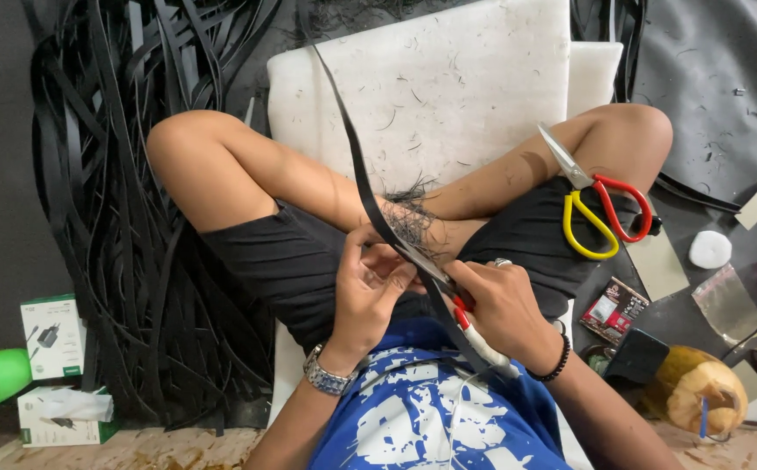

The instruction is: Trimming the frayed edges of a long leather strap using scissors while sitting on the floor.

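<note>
Over your lap, your left hand (370, 292) pinches 1 black strip (357, 165); beside it, your right hand (505, 309) grips a red-and-white cutter (474, 335).

Left hand (371, 283) and right hand (502, 306) meet over the lap, fingers curled closed.

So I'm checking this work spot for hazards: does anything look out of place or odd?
Yes. The scissors with one red and one yellow handle lie loose on the person's thigh, blades open, not on the floor. Fine black shavings litter the shin and the white foam pad. A coconut with a straw sits among the clutter at right.
</note>
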